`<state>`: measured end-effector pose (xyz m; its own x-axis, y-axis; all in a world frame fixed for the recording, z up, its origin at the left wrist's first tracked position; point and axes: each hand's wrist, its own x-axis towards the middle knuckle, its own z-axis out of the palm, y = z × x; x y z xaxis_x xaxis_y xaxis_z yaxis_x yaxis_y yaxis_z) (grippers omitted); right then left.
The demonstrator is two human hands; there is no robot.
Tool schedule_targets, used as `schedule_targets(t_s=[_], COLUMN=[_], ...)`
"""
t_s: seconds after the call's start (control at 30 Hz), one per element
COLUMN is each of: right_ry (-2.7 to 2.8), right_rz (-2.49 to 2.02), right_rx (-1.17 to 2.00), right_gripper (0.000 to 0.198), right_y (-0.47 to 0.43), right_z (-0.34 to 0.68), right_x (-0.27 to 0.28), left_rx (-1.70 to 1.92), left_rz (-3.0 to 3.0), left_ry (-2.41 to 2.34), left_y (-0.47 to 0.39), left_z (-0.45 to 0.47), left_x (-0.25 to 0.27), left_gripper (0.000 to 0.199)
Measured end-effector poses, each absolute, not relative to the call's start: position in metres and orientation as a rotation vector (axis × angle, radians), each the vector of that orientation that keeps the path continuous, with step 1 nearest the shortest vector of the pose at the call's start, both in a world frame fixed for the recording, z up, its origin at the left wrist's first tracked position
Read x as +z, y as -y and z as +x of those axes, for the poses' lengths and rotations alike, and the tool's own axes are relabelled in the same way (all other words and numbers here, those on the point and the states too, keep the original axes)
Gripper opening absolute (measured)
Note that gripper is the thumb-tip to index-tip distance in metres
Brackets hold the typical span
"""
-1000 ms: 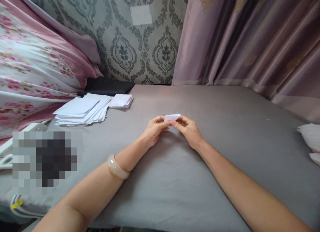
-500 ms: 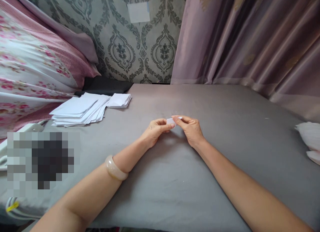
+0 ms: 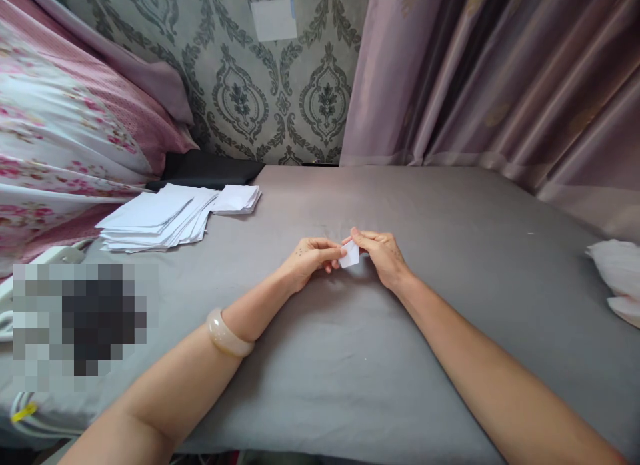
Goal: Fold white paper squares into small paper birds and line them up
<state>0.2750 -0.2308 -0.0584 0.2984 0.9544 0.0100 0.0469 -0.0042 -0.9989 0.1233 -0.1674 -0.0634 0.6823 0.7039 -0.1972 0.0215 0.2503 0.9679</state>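
Observation:
A small folded piece of white paper (image 3: 351,255) is held between my two hands above the middle of the grey cloth surface (image 3: 320,385). My left hand (image 3: 316,259) pinches its left side with thumb and fingers. At the upper right edge, the thumb and index finger of my right hand (image 3: 383,251) close on the paper. A pale bangle (image 3: 227,335) circles my left forearm. To the left of my hands lies a loose stack of large white paper sheets (image 3: 155,218), with a smaller stack of white paper (image 3: 237,199) against its right side.
Behind the stacks lies a black cloth-like item (image 3: 210,169). A white crumpled bundle (image 3: 615,271) rests at the right edge. White cables with a yellow tag (image 3: 24,412) are at lower left, near a blurred-out patch. Purple curtains (image 3: 475,78) hang behind on the right.
The folded paper has turned, so a broader, pointed face now shows below the fingers. My right thumb has shifted up along its edge. The whole view has moved slightly.

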Motion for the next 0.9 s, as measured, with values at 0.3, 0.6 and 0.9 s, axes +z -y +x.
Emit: schedule_targets(t_s=[0.3,0.6,0.9], right_ry=[0.967,1.256,2.098], right_rz=[-1.393,-1.404,-1.699], right_rx=[0.972,0.806,-0.206], right_gripper=[0.043,0.024,0.031], right_y=[0.229,0.228,0.233], right_z=[0.277,0.284,0.292], right_x=[-0.063,-0.07,-0.066], left_rx=[0.637,0.753,0.621], left_rz=[0.955,1.376,2.799], left_ry=[-0.774,-0.715,-0.49], left_y=[0.163,0.161,0.132], left_z=[0.125,0.125,0.127], left_x=[-0.063,-0.068,-0.066], left_gripper=[0.013,0.018,0.022])
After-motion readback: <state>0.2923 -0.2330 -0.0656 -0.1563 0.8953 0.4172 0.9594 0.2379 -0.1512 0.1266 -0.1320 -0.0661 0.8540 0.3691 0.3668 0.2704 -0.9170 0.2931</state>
